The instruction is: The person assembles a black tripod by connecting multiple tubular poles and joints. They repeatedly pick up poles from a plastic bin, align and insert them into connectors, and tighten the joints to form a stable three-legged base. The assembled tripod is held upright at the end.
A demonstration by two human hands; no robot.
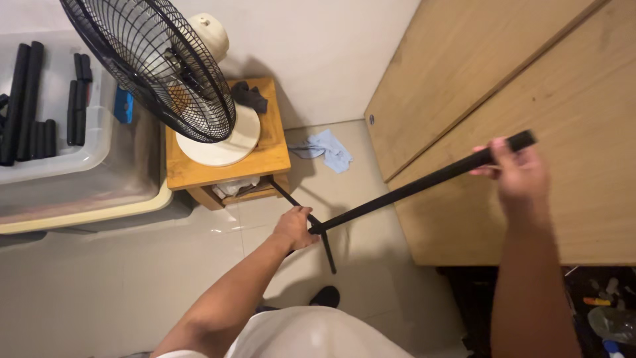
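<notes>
A long black rod (404, 191) runs from the upper right down to the middle of the view. My right hand (515, 174) grips its upper end in front of a wooden panel. At the rod's lower end a shorter black bar (326, 248) crosses it, forming a T or cross joint. My left hand (295, 227) is closed around that joint, above the tiled floor. The bar's far end reaches toward the small wooden stool (273, 159).
A black-caged fan (159, 66) with a cream base stands on the wooden stool. A clear plastic bin (99, 142) at left holds several black tubes (26, 99). A blue cloth (328, 149) lies by the wall. Large wooden panels (530, 79) fill the right.
</notes>
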